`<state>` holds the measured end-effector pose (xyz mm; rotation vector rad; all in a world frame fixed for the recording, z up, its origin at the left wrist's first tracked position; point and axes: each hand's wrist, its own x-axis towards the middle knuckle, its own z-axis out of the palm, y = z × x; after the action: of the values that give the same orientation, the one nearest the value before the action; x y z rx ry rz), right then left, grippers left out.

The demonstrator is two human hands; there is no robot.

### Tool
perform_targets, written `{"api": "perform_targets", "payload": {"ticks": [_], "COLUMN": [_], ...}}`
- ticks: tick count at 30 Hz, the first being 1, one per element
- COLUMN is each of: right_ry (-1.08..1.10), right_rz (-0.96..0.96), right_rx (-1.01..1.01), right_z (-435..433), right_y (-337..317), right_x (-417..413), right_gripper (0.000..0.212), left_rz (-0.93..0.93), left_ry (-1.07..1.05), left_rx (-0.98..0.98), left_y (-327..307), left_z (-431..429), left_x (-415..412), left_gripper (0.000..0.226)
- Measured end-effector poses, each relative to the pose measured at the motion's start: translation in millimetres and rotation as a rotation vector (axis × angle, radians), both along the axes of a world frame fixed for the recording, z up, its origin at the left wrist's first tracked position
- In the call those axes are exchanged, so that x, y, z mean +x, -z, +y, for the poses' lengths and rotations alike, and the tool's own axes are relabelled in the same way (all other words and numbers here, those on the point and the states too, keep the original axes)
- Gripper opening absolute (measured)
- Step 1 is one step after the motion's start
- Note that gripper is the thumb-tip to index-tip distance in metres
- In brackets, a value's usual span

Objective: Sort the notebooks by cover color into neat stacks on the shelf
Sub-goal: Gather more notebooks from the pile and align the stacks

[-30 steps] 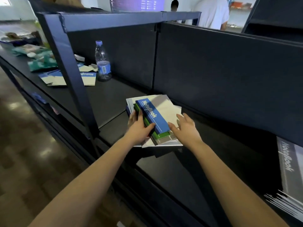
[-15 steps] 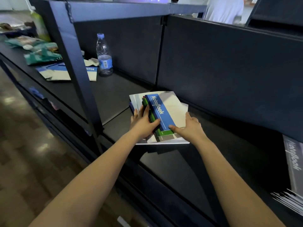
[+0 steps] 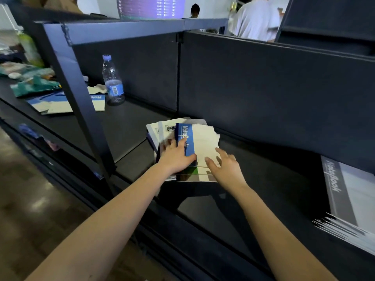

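Left of frame: loose blue notebooks [image 3: 60,103] lie askew on the shelf [image 3: 129,126], with a bottle [image 3: 112,82] upright just beside them. Centre: mixed pile [image 3: 205,138], close to the shelf's front lip, fanned and not squared. Blue-spined notebook [image 3: 182,130] on top; green cover [image 3: 192,170] showing beneath at the near end. Left hand [image 3: 175,158] lies flat on the blue spine, fingers straight, thumb out. It presses and does not grip. Right hand [image 3: 228,169] is spread, fingertips on the pile's near right corner, holding nothing. Far right: grey stack [image 3: 351,199], well apart, looks already sorted. Judgement: this pile is barely sorted. Risks: a shove from either flat hand could slide the lower books over the lip. Slick covers may shear sideways as the top one is drawn off. Colours buried in the fan could land in the wrong stack.
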<state>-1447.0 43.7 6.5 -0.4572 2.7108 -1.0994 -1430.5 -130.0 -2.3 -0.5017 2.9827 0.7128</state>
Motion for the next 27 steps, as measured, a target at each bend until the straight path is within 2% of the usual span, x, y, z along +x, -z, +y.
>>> {"api": "perform_targets", "payload": {"ticks": [5,8,11,14,17,23,27], "right_ry": [0.135,0.237,0.233,0.204,0.176,0.150,0.123], "right_rz": [-0.003,-0.121,-0.173,-0.145,-0.085,0.028,0.045], "right_rx": [-0.143,-0.226,-0.196,-0.188,-0.178,-0.234,-0.241], "right_z": [21,35,44,49,54,67,67], "right_y": [7,3,-3,-6,-2,0,-1], "right_x": [2,1,-1,-2,3,12,11], "right_gripper": [0.050,0.061,0.067,0.067,0.066,0.062,0.062], "left_rz": [0.070,0.108,0.114,0.136,0.235,0.520,0.575], "left_ry": [0.022,0.054,0.062,0.037,-0.009,-0.026,-0.034], "left_rx": [-0.115,-0.149,-0.162,-0.043,0.124,0.237,0.382], "left_y": [6,8,7,3,1,-5,-23], "left_z": [16,29,38,49,60,80,91], "left_x": [-1,-4,-5,-8,-8,-5,-7], "left_gripper": [0.072,0.069,0.066,0.062,0.050,0.046,0.043]}}
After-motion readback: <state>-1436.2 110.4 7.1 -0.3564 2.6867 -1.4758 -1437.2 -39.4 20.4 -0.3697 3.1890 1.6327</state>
